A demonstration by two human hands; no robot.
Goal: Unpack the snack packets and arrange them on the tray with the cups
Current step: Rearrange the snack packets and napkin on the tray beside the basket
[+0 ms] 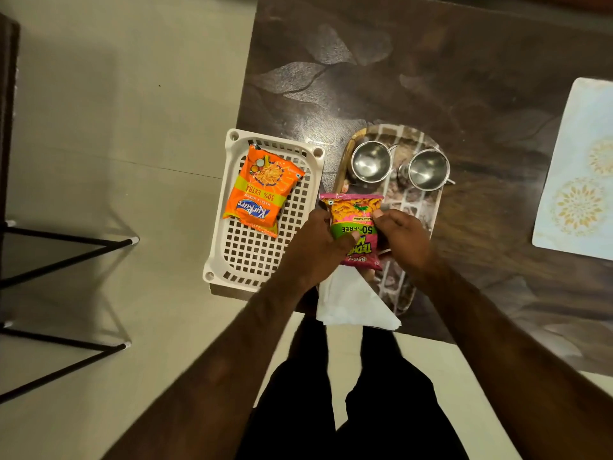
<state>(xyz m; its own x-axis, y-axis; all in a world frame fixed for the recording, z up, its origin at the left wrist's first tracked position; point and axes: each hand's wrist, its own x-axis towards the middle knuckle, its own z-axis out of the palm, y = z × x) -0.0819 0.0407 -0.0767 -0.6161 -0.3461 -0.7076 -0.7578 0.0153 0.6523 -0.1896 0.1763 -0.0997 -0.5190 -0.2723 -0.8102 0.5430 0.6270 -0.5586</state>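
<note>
Pink packet: sealed, pink and green, print upside down; gripped at its sides by the left hand and right hand, over the tray's middle.
Orange packet: sealed, lying flat and slightly askew in the white lattice basket.
Tray: oblong, patterned, on the worktop just right of the basket.
Steel cups: two, upright, side by side at the tray's far end.

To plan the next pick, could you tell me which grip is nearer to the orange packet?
Left. The left grip holds the pink packet just right of the orange packet and its basket; the right grip holds that packet's far side, over the tray.
</note>
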